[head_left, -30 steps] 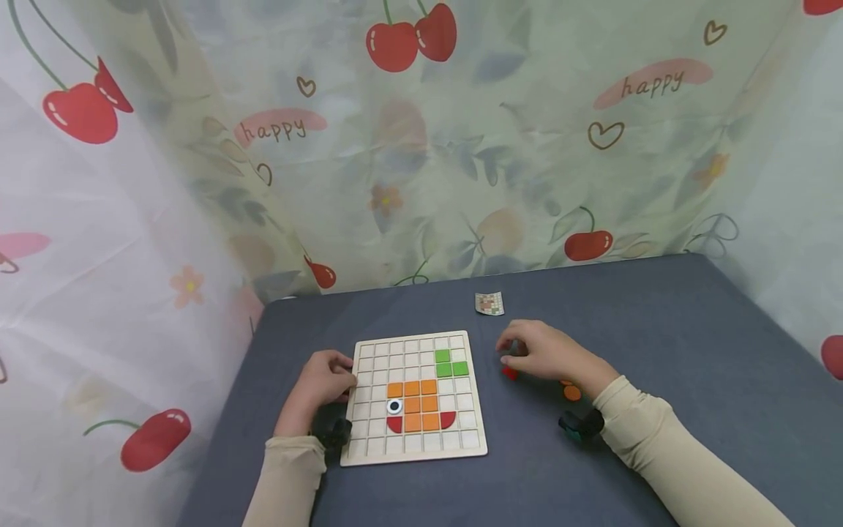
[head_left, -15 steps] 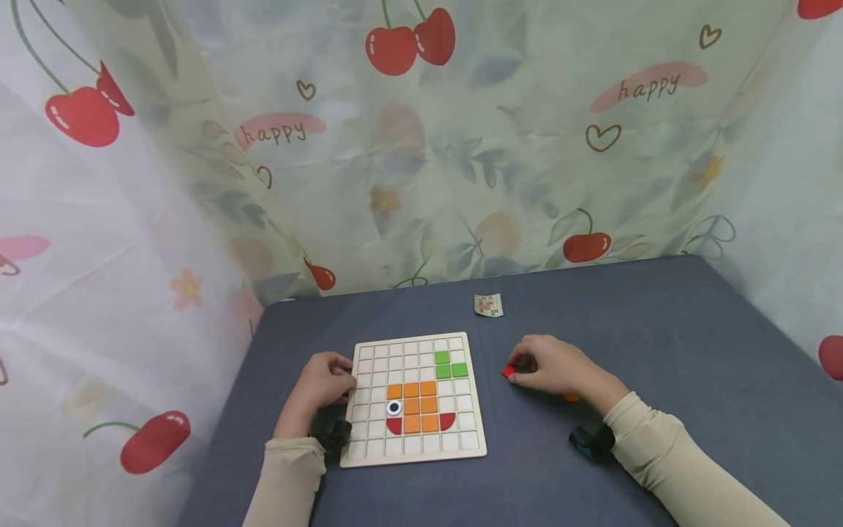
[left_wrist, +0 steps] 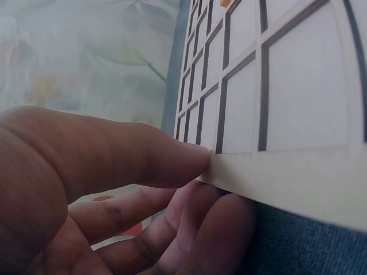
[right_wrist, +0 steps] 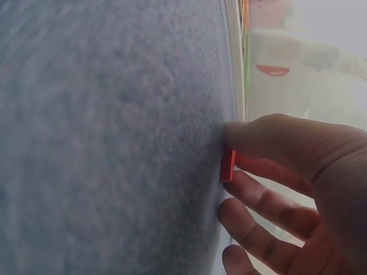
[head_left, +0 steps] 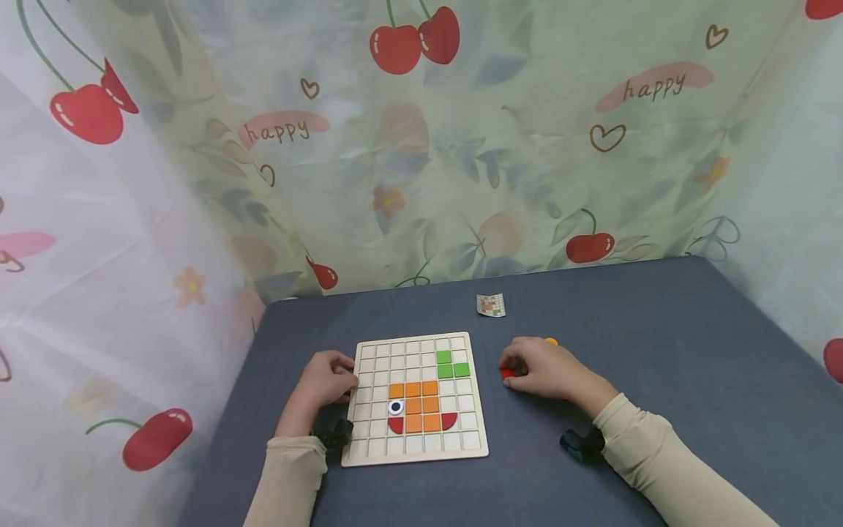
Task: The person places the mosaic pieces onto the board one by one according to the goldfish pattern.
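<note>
My left hand (head_left: 324, 380) pinches the left edge of a pale square grid board (head_left: 415, 462). In the left wrist view the thumb lies on the board's rim, with curled fingers below it. Orange tiles (head_left: 413, 405), green tiles (head_left: 444, 370), two red rounded tiles (head_left: 449, 420) and a round eye piece (head_left: 395, 407) sit in the grid. To the right of the board, my right hand (head_left: 549, 368) holds a small red piece (right_wrist: 227, 163) between thumb and fingers, down at the table. The hand partly covers that piece, so its full shape is hidden.
A small card with a printed pattern (head_left: 490, 305) lies beyond the board. An orange piece (head_left: 551, 341) shows just behind my right hand. The dark tabletop (head_left: 658, 329) ends at a patterned cloth wall (head_left: 527, 168).
My right hand has closed around the red piece after shifting a little over it. Orange pieces seen by the wrist are now covered, and one shows beyond the hand. The left hand stays put.
</note>
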Motion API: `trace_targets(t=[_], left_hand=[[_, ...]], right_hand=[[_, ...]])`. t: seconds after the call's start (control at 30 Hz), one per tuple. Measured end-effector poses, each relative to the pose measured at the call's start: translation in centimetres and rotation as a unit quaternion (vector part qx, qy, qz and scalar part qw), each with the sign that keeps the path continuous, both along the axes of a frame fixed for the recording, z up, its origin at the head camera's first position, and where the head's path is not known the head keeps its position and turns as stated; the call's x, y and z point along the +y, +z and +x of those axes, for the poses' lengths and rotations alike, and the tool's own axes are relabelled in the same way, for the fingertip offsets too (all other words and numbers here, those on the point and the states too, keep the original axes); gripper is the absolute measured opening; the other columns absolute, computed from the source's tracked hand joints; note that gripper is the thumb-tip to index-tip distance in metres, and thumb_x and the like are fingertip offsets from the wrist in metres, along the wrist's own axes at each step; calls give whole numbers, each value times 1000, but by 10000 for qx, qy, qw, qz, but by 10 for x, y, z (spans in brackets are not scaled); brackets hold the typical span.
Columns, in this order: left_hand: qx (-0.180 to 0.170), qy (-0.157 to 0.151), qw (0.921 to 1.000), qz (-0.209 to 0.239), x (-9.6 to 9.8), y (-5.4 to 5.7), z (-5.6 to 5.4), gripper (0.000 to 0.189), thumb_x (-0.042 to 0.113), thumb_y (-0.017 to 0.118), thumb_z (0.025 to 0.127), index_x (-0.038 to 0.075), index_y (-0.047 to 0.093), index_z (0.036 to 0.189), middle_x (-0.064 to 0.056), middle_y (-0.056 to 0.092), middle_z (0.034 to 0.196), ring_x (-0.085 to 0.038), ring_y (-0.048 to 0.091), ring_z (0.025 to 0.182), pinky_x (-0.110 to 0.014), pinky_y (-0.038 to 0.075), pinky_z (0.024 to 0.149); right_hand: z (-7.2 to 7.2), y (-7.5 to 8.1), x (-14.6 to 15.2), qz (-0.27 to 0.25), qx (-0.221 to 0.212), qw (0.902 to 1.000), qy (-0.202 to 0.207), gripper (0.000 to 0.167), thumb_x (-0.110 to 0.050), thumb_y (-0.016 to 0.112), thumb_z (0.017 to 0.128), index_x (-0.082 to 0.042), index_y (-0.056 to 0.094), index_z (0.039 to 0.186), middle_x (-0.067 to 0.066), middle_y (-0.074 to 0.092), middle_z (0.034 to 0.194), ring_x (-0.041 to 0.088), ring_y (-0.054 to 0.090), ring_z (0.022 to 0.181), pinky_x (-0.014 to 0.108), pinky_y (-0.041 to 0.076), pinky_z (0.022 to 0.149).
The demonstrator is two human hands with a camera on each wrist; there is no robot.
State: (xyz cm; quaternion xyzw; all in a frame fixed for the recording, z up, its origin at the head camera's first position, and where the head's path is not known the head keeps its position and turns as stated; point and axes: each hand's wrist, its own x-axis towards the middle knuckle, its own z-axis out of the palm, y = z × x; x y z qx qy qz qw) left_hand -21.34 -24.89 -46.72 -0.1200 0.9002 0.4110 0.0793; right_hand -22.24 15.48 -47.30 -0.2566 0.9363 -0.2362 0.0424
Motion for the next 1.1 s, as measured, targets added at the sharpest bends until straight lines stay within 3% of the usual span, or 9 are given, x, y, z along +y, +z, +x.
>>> trace_targets(t=[0.53, 0.73, 1.1], left_hand=[[13, -42, 10000, 18, 0, 2, 1, 33, 4, 73, 88, -4, 67, 120, -19, 70, 98, -25, 71, 78, -38, 65, 66], [-76, 20, 10000, 8, 1, 3, 2, 34, 5, 74, 88, -4, 67, 121, -19, 70, 99, -25, 71, 79, -38, 65, 66], [-117, 38, 9999, -11, 2, 4, 1, 34, 6, 74, 89, -3, 67, 121, -18, 71, 99, -24, 71, 78, -37, 65, 67]], right_hand=[[0, 8, -22, -285, 94, 9993, 209, 16, -20, 83, 90, -18, 78, 106, -8, 65, 96, 9, 56, 79, 25, 50, 70], [-6, 15, -48, -291, 71, 9986, 447, 18, -21, 82, 91, -19, 79, 108, -8, 65, 98, 8, 55, 77, 25, 48, 67], [-23, 23, -108, -209, -111, 9939, 1076, 13, -19, 78, 93, -18, 80, 106, -5, 68, 106, 11, 60, 84, 30, 53, 74]])
